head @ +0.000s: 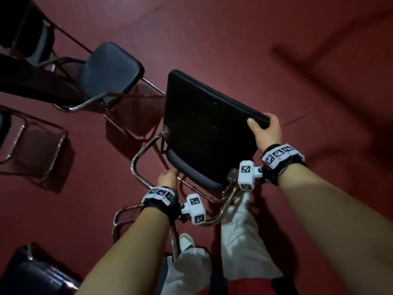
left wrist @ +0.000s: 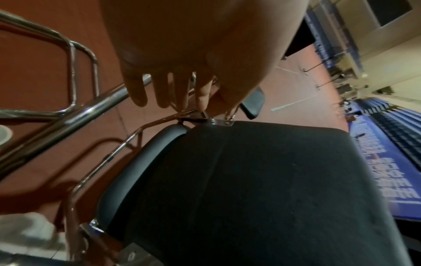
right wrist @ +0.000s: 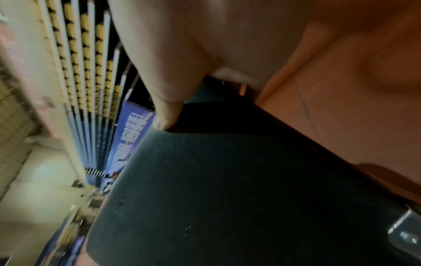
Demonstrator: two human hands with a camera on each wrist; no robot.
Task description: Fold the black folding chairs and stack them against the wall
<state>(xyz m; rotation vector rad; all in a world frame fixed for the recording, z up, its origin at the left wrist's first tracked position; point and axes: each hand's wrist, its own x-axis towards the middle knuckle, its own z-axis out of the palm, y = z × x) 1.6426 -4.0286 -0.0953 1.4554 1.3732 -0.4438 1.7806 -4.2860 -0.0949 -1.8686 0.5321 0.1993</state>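
Note:
A black folding chair (head: 208,128) with a chrome tube frame (head: 140,154) stands in front of me, its seat tipped up so the dark underside faces me. My right hand (head: 265,129) grips the seat's front edge, thumb on the underside, fingers curled over the rim; the right wrist view shows the thumb (right wrist: 168,115) pressed on the seat (right wrist: 227,180). My left hand (head: 168,177) is curled round the chrome tube at the top of the chair's back. In the left wrist view its fingers (left wrist: 164,90) wrap that tube above the seat (left wrist: 250,180).
More folding chairs stand open on the red floor (head: 234,39): one (head: 106,75) to the upper left, another (head: 32,143) at the left edge, another (head: 32,271) at the lower left. My legs in light trousers (head: 240,237) are just behind the chair. Blue banners (left wrist: 387,153) line a far wall.

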